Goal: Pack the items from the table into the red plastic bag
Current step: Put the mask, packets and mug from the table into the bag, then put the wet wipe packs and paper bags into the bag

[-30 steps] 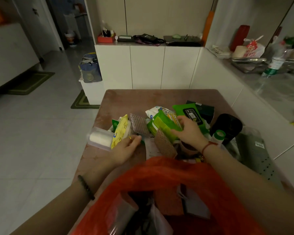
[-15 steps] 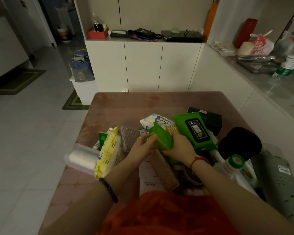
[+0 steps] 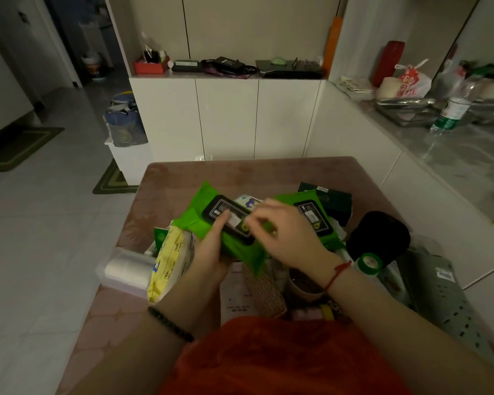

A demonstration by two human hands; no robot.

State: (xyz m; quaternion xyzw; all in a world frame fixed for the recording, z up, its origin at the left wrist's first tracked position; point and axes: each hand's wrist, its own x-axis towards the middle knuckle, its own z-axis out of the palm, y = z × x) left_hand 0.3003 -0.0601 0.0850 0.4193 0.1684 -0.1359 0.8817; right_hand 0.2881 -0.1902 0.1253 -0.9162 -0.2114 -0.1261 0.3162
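Observation:
A green wet-wipe pack (image 3: 203, 212) with a black lid is lifted above the pile on the table. My left hand (image 3: 208, 252) grips it from below. My right hand (image 3: 285, 238) holds its right end from above. A second green wipe pack (image 3: 311, 212) lies behind my right hand. The red plastic bag (image 3: 268, 357) sits at the near edge of the brown table (image 3: 183, 175), under my forearms. Its opening is out of view.
On the table lie a yellow pack (image 3: 169, 260), a clear box with a white roll (image 3: 123, 266), a black round case (image 3: 380, 238), a green-capped bottle (image 3: 370, 263), a grey power strip (image 3: 439, 297) and a dark box (image 3: 337, 201). White cabinets stand behind.
Both hands have lifted the green wipe pack out of the pile and turned it lid-up. The red bag has sunk lower in view.

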